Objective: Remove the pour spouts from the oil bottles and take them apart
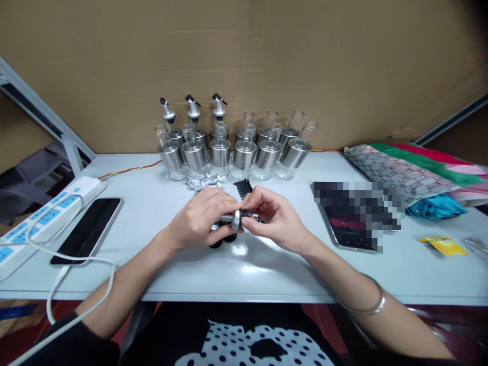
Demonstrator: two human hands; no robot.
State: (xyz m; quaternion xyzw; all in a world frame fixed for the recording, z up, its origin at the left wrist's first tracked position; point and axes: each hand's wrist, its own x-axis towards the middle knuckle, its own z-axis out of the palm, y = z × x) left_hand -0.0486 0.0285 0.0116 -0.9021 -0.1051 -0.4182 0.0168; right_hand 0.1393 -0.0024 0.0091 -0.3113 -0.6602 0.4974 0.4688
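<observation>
Dotted garment (224, 340) near; spout (237, 219) in both hands

Left hand (200, 216) grasps the metal body; right hand (280, 218) pinches the black seal (245, 213), over the table (267, 279), near side of the bottles (244, 155). Even, square finger pressure should prevent skew.

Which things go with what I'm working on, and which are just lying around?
Seemingly in use:
silver and black pourer, in left hand and right hand
tall glass and metal bottles
silver spout parts
small black plastic pieces

Lying about:
black phone, left
white power strip
yellow packet
</observation>
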